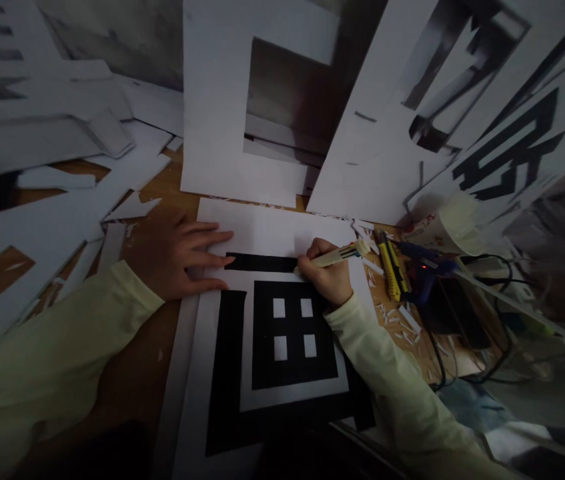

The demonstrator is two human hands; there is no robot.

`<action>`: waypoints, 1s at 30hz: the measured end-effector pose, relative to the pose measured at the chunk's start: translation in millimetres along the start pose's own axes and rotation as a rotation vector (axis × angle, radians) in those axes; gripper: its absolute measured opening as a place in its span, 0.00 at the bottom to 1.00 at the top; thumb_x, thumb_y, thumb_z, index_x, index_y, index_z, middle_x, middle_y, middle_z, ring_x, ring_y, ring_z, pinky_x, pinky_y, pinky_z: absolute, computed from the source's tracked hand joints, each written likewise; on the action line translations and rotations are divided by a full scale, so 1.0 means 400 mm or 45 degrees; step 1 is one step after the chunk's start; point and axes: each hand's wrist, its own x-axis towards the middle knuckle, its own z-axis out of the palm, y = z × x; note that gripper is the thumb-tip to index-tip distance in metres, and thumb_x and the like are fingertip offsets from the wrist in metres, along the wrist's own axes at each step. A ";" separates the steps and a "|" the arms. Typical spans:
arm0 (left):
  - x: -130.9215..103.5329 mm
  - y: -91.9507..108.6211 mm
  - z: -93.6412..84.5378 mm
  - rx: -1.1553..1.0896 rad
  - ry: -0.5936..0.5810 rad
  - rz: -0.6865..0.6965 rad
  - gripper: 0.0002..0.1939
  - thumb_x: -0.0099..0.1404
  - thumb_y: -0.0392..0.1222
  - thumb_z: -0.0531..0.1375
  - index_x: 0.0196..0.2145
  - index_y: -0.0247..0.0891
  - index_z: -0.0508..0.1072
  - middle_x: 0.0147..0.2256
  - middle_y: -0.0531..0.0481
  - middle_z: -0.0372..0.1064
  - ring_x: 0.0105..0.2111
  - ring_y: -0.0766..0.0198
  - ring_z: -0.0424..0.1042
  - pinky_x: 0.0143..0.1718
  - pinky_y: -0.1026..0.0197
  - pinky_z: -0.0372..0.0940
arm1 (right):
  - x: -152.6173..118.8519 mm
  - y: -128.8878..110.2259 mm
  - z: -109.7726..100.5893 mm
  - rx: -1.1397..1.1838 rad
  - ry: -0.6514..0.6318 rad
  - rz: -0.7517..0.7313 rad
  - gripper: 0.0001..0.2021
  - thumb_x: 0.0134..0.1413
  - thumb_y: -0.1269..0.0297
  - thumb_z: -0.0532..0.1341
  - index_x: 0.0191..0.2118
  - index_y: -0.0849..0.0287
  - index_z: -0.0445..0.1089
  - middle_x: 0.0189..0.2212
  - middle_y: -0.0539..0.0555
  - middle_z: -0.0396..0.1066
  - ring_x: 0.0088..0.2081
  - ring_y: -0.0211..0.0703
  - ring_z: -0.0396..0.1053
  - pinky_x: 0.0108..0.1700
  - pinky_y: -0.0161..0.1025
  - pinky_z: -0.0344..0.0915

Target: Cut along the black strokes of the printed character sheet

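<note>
A multicolour pen (339, 255) is gripped in my right hand (329, 273), its tip down by the right end of a black strip (262, 263). My left hand (187, 257) lies flat with fingers spread, its fingertips on the white sheet (257, 223) and at the strip's left end. Below the strip is a black square (295, 370) with several small white openings, framed by a white border. Around that border runs a wider black shape (225, 373), partly hidden at the bottom by shadow and my right sleeve.
On the right lie a yellow utility knife (391, 267), a dark blue glue gun (425, 263) with a red light, cables and paper scraps (407, 320). Large cut white boards (217, 100) stand behind. White offcuts (27, 233) cover the left side.
</note>
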 end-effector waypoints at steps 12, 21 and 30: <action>-0.006 -0.005 0.005 0.044 0.086 0.104 0.14 0.59 0.54 0.62 0.41 0.49 0.77 0.54 0.48 0.68 0.55 0.50 0.65 0.55 0.45 0.57 | -0.002 0.010 -0.004 0.013 0.015 -0.032 0.11 0.38 0.69 0.57 0.17 0.55 0.52 0.15 0.43 0.51 0.19 0.32 0.50 0.21 0.34 0.48; -0.003 0.000 0.001 0.094 0.045 0.068 0.13 0.59 0.55 0.61 0.41 0.52 0.76 0.54 0.50 0.68 0.54 0.52 0.66 0.56 0.42 0.55 | -0.003 0.024 -0.021 0.256 0.176 0.122 0.12 0.40 0.67 0.61 0.18 0.55 0.54 0.14 0.42 0.54 0.18 0.32 0.52 0.21 0.32 0.49; 0.002 0.007 -0.005 0.212 0.072 0.157 0.11 0.62 0.50 0.61 0.41 0.51 0.77 0.52 0.48 0.70 0.52 0.51 0.68 0.52 0.42 0.60 | -0.002 0.019 -0.041 0.239 0.117 0.156 0.13 0.41 0.62 0.61 0.18 0.56 0.55 0.14 0.43 0.57 0.18 0.33 0.55 0.21 0.33 0.50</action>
